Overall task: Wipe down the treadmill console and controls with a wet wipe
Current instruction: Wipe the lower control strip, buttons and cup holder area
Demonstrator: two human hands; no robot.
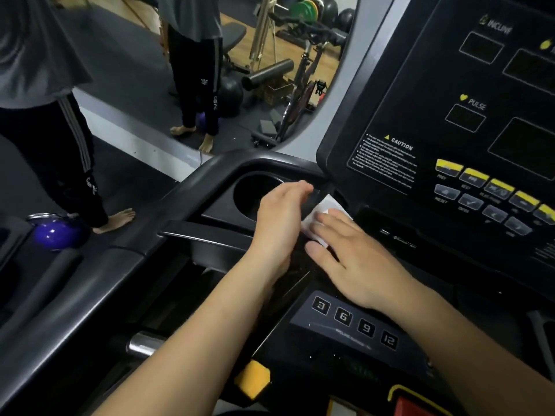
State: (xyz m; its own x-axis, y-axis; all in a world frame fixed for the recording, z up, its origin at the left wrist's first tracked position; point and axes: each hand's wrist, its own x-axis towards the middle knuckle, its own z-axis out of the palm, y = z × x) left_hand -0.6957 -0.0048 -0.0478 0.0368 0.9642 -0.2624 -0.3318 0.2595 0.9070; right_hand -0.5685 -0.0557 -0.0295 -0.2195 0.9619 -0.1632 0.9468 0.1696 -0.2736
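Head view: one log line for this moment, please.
right hand pressing wipe on console | left hand at wipe's edge, over cup holder | grip unclear

white wipe [326, 209], black console [450, 94], yellow buttons [474, 175]

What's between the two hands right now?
In the head view, the white wipe lies between the left hand and the right hand, partly under the right one.

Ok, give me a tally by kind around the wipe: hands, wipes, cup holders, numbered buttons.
Hands: 2 (left hand, right hand)
Wet wipe: 1
Cup holder: 1
Numbered buttons: 4 (3, 6, 9, 12)
Total: 8
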